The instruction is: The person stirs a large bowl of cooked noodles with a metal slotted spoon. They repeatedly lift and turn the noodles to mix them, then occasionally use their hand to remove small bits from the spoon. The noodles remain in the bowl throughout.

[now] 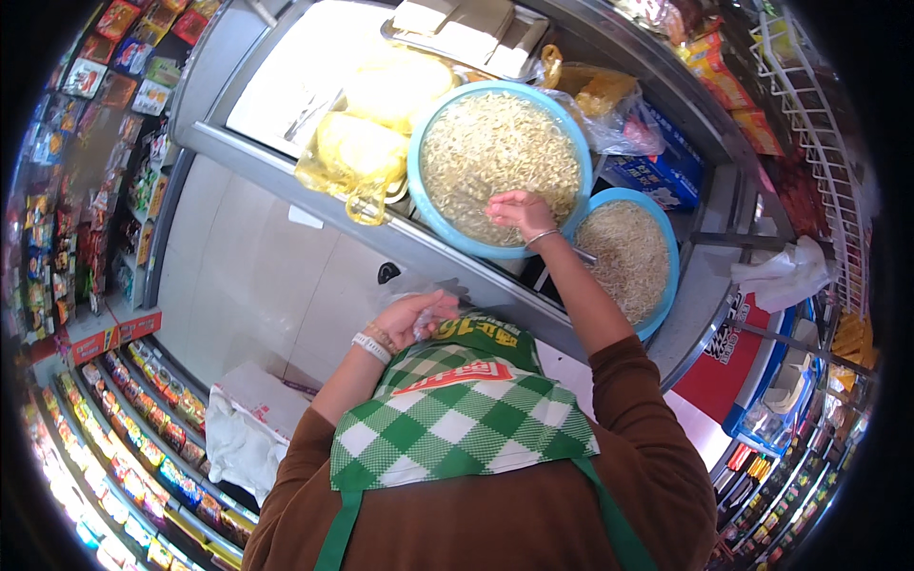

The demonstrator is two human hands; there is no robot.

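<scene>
My right hand (pixel 521 213) is over the front part of a large light-blue basin (pixel 421 207) filled with what look like bean sprouts (pixel 500 150); whether its curled fingers grip any sprouts cannot be told. My left hand (pixel 421 314), with a white band at the wrist, is closed on a thin clear plastic bag (pixel 407 289) in front of my green-and-white checked apron (pixel 457 421). A smaller blue basin (pixel 671 264) of thin pale sprouts (pixel 625 250) stands at the right of the large one, partly behind my right forearm.
Yellow plastic bags (pixel 360 153) with contents lie left of the large basin. Behind it are a tray of light packages (pixel 464 28) and a blue box (pixel 668 160). The metal counter edge (pixel 285 189) runs before me. Snack shelves (pixel 128 442) stand at left; a white wire rack (pixel 814 121) is at right.
</scene>
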